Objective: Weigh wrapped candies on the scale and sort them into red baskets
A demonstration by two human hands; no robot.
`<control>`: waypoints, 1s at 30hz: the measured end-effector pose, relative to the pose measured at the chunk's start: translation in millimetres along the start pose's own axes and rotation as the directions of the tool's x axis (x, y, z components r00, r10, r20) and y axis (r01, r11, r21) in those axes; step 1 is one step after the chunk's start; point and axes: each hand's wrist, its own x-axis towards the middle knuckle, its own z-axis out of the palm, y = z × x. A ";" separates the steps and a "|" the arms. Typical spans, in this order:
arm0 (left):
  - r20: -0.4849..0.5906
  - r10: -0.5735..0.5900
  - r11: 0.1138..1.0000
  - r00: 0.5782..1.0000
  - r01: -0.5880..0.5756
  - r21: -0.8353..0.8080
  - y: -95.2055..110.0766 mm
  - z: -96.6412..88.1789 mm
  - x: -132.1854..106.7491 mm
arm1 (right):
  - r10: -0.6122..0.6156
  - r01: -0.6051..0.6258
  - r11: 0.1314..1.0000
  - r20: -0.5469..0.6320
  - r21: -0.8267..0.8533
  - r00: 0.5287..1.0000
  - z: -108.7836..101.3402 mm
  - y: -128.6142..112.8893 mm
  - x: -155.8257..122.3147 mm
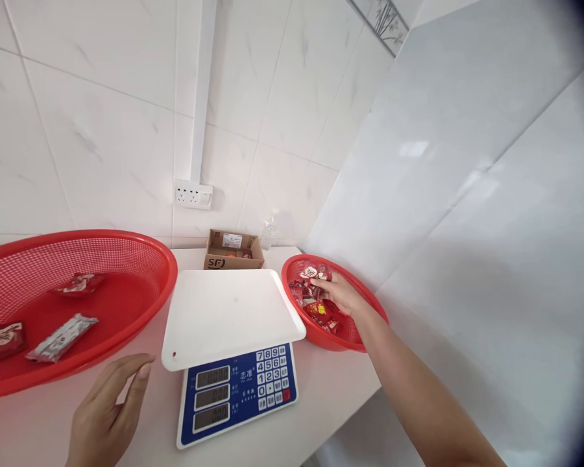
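1. Here, along the smooth white table (321, 376), everything is laid out.
2. On the left, the large red basket (126, 292) is seen: oval, glossy plastic, its wall finely pierced. Two dark-red packages (80, 285) and a silver packet (63, 337), long and crinkled, are scattered on its floor.
3. In the middle, the scale (233, 314) is set: flat white plate, rounded corners, blue panel tilted below.
4. And beside it, the smaller red basket (316, 335), where shiny wrapped pieces (321, 311) are heaped.
5. Now the action: over that heap the right hand (343, 293) is held, and a red packet (313, 271) is pinched in its fingertips, above the basket's far side. With film this slick, a light, firm pinch is advised, squeezing is best avoided, and the rim should be cleared before any sideways swing.
6. By the left hand (108, 415) nothing is gripped; thumb and forefinger are curled loosely, nearly meeting, between large basket and scale.
7. Smallest of all, the pinched packet: pale print is carried on glossy red film.
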 end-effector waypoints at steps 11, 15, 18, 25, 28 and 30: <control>0.003 0.027 1.000 1.000 -0.027 0.003 16.1 -9.2 11.9 | -0.084 0.111 0.992 0.334 -0.062 0.939 107.8 -27.0 -1.7; 0.005 0.035 0.999 0.999 -0.035 -0.003 17.0 -9.6 12.2 | -0.082 0.166 0.963 0.356 -0.212 0.931 117.8 -27.4 -0.9; -0.001 0.040 0.999 0.999 -0.040 -0.012 18.4 -10.0 13.3 | -0.093 0.192 0.900 0.259 -0.392 0.961 116.9 -24.6 0.7; 0.009 0.025 1.000 1.000 -0.025 -0.010 16.4 -7.9 12.2 | -0.224 0.312 0.793 0.226 -0.523 0.948 113.8 -20.6 -12.8; 0.017 -0.027 0.999 0.999 0.027 0.029 12.3 -6.1 11.7 | -0.309 0.465 0.700 0.358 -0.541 0.881 119.0 -19.0 -22.4; 0.020 -0.104 0.993 0.994 0.102 0.065 9.3 -5.5 12.4 | -0.315 0.521 0.663 0.432 -0.537 0.845 122.8 -17.3 -26.1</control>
